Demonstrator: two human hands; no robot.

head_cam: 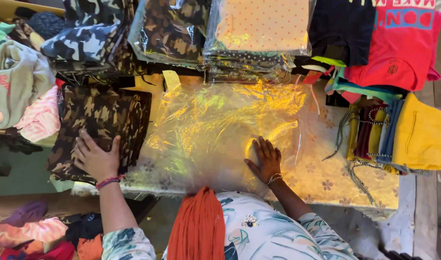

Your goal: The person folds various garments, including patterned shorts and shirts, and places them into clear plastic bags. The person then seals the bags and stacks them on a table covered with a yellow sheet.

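Looking straight down on the counter (326,180), covered in a yellow cloth with small flower prints. The left hand (96,156) lies flat, fingers spread, on a folded stack of brown-and-tan camouflage fabric (102,123) at the left side of the counter; it grips nothing, just presses down on the near edge of the stack. A braided pink-and-purple wristband (108,182) circles that wrist.

Over to the right hand (264,158): also open, palm down, fingers fanned out on a large sheet of clear crinkled plastic wrap (220,130) that spreads across the middle of the counter, gleaming gold where the light hits it. Nothing is clasped; the hand rests on the sheet's right part. A thin metal bangle (274,178) sits at the wrist.

The camouflage stack lies just beside the plastic sheet, at its left edge. Behind both, more plastic-bagged camouflage and dotted cloth packs (259,33) are piled along the far side. At right, a red printed shirt (398,48) and a folded yellow garment (422,135) sit by a row of coloured drawstring trousers (372,135). An orange scarf (198,226) hangs down the person's front.
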